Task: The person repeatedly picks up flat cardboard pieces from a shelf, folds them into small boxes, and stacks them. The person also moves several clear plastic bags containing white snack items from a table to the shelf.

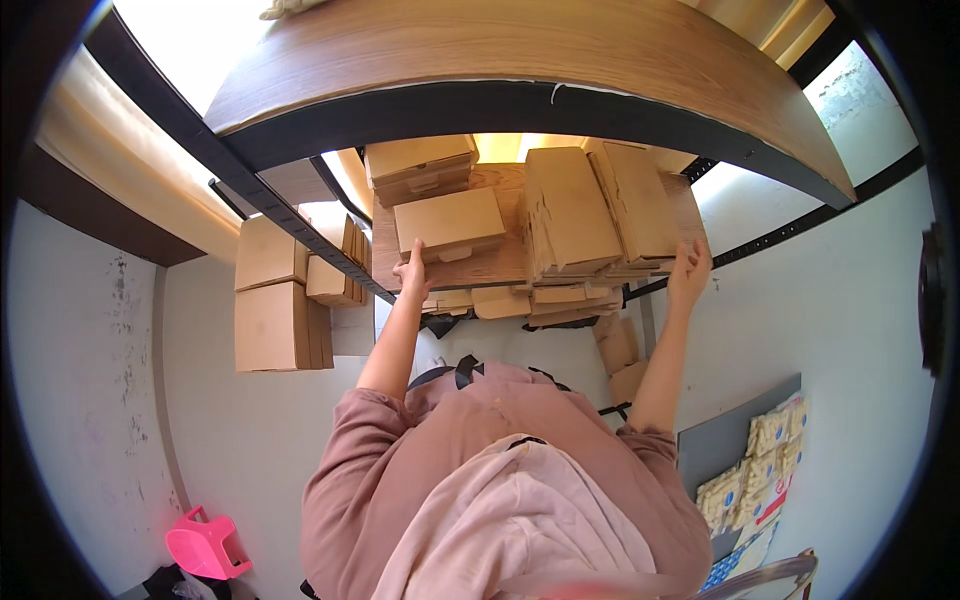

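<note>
Left hand (412, 275) is at the near box (450, 220), front left corner. Thumb lies against the box; other fingers curl low by the shelf (512, 205) edge, partly hidden. Can't tell if they're clamped.

Right hand (688, 275): fingers bent, tips at the front right corner of the right stack (640, 200). Contact unclear, can't tell if they grip.

Near box sits on the shelf, just ahead and right of the left fingers, slightly skewed. Rear boxes (420, 165) are directly beyond it, farther from the same fingers. Mid stack (573, 210) is between the two hands, left of the right fingers, right up against the right stack.

Progress, my read: most of this shelf is loaded. Mid and right stacks look set, though layers don't line up cleanly at the front. Near box is on but not squared with the rear boxes. Bare strip of shelf between near box and mid stack, right of the left fingers.

Off this shelf: lower boxes (500, 302) below and between both hands, loosely piled; side boxes (270, 325) well left of the left fingers, neatly stacked. Whether those count as left to do, can't tell.
</note>
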`<action>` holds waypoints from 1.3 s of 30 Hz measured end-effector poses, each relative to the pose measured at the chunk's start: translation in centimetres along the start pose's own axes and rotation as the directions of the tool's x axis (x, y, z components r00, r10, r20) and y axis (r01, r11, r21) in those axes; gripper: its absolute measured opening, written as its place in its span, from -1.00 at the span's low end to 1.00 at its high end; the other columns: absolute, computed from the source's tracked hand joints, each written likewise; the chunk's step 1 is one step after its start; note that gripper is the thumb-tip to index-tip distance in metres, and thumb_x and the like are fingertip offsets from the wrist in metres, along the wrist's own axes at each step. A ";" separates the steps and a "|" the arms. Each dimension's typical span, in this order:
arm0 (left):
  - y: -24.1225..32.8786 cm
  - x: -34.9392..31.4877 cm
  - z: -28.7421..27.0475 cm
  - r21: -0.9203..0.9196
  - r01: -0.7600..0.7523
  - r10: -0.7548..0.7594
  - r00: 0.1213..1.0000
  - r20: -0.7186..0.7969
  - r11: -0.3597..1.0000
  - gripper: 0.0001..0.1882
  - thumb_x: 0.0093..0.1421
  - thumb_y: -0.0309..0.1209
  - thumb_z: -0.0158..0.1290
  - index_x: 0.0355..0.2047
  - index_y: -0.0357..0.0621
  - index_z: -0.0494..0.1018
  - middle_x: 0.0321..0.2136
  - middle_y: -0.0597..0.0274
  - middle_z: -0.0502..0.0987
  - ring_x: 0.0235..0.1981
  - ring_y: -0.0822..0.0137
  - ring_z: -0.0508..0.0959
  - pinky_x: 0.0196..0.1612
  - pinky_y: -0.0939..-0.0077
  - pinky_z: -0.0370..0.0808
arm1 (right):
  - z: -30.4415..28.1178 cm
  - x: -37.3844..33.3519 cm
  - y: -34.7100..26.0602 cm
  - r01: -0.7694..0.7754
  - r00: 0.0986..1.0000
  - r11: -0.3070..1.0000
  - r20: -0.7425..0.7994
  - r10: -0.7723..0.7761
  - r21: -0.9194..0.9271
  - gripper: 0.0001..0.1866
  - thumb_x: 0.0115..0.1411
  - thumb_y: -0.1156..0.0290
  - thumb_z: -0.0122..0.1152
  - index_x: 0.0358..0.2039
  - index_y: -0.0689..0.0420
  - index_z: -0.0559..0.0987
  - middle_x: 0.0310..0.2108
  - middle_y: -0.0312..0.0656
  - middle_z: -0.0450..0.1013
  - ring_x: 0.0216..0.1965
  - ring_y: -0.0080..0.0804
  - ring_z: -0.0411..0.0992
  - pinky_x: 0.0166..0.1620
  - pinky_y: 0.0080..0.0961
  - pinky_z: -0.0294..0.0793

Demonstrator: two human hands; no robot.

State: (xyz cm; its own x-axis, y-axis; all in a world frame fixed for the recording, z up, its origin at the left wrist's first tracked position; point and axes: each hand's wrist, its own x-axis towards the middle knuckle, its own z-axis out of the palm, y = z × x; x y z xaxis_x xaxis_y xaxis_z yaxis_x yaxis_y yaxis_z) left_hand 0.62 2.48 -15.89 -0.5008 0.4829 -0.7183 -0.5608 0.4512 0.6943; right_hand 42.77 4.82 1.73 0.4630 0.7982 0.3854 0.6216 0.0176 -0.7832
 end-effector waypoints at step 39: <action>-0.5 -13.8 -7.7 0.027 -0.735 0.516 0.502 0.695 0.678 -0.43 -0.07 -0.46 0.21 -0.02 -0.23 0.28 -0.11 0.12 0.43 -0.06 0.26 0.42 -0.02 0.43 0.36 | 13.9 -19.2 -10.1 -0.832 0.376 0.460 0.925 0.054 0.311 -0.51 0.19 0.31 0.06 0.09 0.16 0.22 -0.02 -0.19 0.31 -0.03 -0.44 0.31 -0.03 -0.43 0.33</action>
State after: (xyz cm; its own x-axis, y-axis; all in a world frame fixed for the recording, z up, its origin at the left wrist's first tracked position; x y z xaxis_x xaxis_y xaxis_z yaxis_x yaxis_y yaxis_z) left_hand 2.75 -10.14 -6.67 -0.0823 0.9962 0.0289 0.0059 -0.0285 0.9996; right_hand 18.85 -2.35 -4.56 -0.3769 0.8579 -0.3492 -0.2958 -0.4687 -0.8323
